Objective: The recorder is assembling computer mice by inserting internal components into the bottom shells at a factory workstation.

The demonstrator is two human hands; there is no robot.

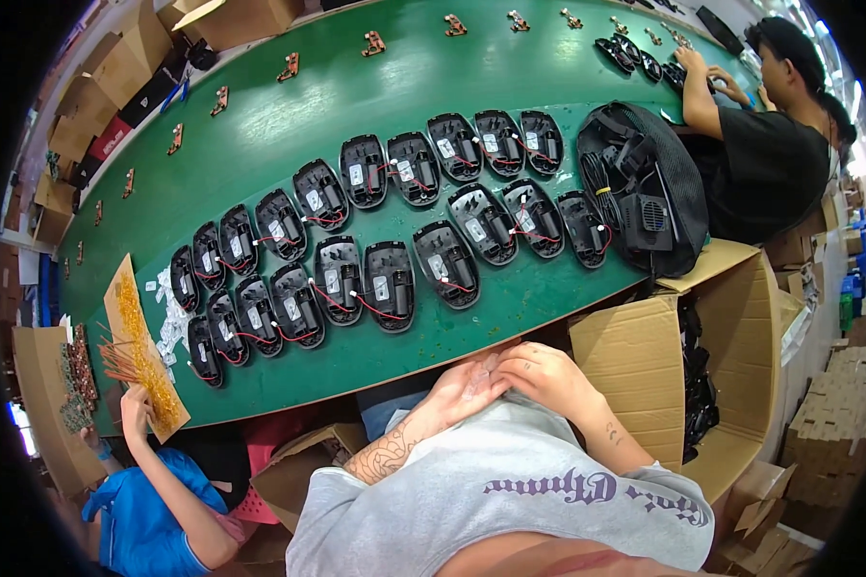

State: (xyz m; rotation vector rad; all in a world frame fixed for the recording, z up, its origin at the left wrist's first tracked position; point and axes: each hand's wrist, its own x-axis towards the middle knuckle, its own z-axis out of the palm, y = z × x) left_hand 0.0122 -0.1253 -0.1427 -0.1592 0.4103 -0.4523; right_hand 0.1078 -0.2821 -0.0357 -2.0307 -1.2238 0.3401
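Observation:
My left hand (460,392) is palm up and cupped in front of my shirt, near the table edge. My right hand (547,375) meets it, fingers curled in over the left palm. Between them is something small and whitish or clear, too indistinct to name. Beyond the hands, two curved rows of black oval plastic housings (389,287) lie open side up on the green table (289,385). Each housing shows a dark cylinder and a white label, and red wires with white connectors trail from many. Neither hand touches them.
A black mesh bag (678,183) with a cable and charger lies right of the housings. An open carton (635,356) stands at my right. Small circuit boards (373,43) line the far edge. One person in blue (154,510) holds a cardboard sheet (140,346); another in black (770,173) handles parts.

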